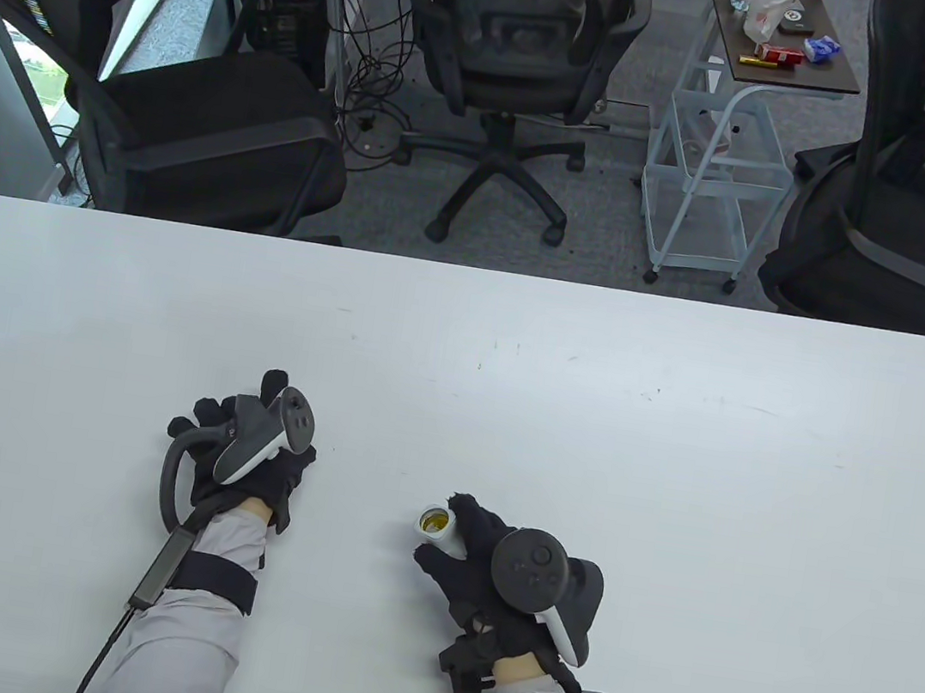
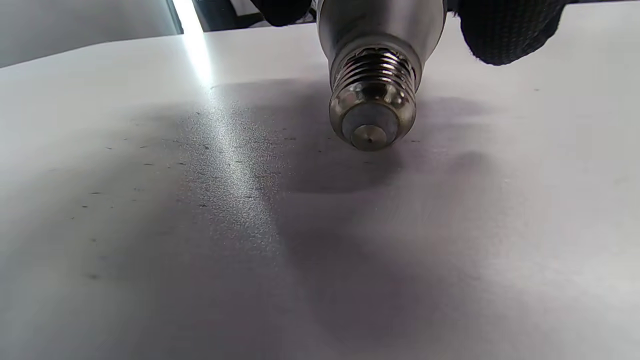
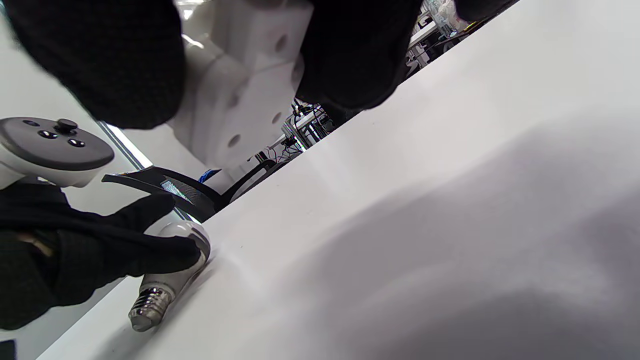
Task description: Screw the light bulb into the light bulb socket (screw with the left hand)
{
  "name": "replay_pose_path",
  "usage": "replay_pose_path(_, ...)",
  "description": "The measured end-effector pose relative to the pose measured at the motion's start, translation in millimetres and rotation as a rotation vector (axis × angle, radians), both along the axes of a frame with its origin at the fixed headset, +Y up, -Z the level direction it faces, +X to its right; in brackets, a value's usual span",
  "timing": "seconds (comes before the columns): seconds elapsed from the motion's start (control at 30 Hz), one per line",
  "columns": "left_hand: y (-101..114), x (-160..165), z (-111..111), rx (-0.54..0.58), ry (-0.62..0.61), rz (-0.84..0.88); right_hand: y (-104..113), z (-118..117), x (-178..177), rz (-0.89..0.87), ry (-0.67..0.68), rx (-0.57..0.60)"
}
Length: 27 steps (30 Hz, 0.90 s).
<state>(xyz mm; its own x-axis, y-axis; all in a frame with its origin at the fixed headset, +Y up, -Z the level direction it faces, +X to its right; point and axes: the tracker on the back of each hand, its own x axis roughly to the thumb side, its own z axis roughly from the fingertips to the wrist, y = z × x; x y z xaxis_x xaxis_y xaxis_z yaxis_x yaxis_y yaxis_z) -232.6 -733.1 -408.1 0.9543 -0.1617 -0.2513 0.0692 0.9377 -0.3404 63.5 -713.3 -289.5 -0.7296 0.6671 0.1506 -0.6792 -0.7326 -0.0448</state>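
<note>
My left hand point(image 1: 243, 418) lies on the table over the light bulb and grips it; the table view hides the bulb. In the left wrist view the bulb's threaded metal base point(image 2: 372, 100) points at the camera just above the table, with gloved fingers point(image 2: 505, 30) around the body. The right wrist view shows the bulb point(image 3: 172, 260) lying on the table under the left hand's fingers point(image 3: 150, 252). My right hand point(image 1: 456, 537) holds the white light bulb socket point(image 1: 436, 525), its brass-lined opening facing up and left. The socket also shows in the right wrist view point(image 3: 245, 80) between my fingers.
The white table point(image 1: 588, 435) has faint specks and scratches. About a hand's width of bare table separates the two hands. Office chairs point(image 1: 515, 51) and a small cart point(image 1: 723, 142) stand beyond the table's far edge.
</note>
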Motion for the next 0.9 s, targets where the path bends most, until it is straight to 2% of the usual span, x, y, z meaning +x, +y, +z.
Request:
replay_pose_path(0.1,-5,1,-4,0.016,0.033,-0.013,0,0,1,-0.008,0.004,0.001)
replay_pose_path(0.2,-9,-3,-5,0.078,0.059,0.027,1,0,-1,-0.004,0.009,0.007)
replay_pose_path(0.3,-6,-8,2,0.172,0.032,0.089,2,1,-3,0.005,0.018,0.014)
replay_pose_path(0.4,10,-7,17,0.278,-0.069,0.369,3,2,-5,-0.009,0.029,0.024)
replay_pose_path(0.57,49,0,50,0.391,-0.284,0.86,4,5,-5,-0.016,0.062,0.025)
replay_pose_path(0.63,59,6,66,0.411,-0.354,1.093,4,6,-6,-0.036,0.103,0.01)
replay_pose_path(0.73,59,14,82,0.434,-0.405,1.328,4,9,-7,-0.065,0.153,-0.012)
replay_pose_path(0.9,37,25,101,0.45,-0.432,1.489,4,9,-10,-0.173,0.302,-0.037)
